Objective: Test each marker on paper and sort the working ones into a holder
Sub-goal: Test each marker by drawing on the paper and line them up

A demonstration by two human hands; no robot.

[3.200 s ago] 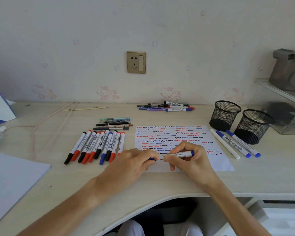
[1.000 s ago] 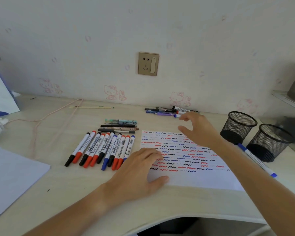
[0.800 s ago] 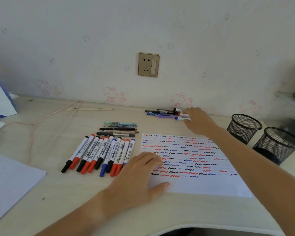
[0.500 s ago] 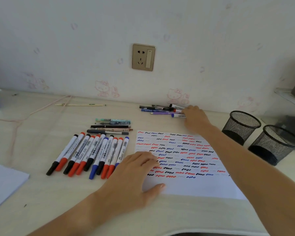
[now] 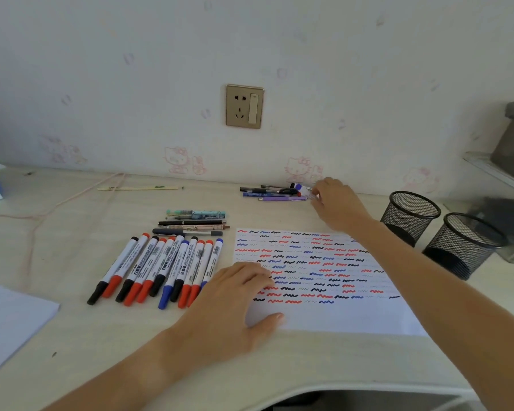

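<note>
My left hand lies flat on the left edge of the test paper, which is covered in red, blue and black squiggles. My right hand reaches to the far pile of pens by the wall and pinches the end of a white marker with a blue cap. A row of several whiteboard markers with red, black and blue caps lies left of the paper. Two black mesh holders stand at the right; what they contain cannot be seen.
Several thin pens lie above the marker row. A white sheet sits at the near left, a pink cord and a stick farther back. A shelf with grey objects is at the far right.
The blue marker I held over the paper now lies in the row. My right hand moved out to the far pile and closed its fingers on a white marker. My left hand settled flat on the paper.
</note>
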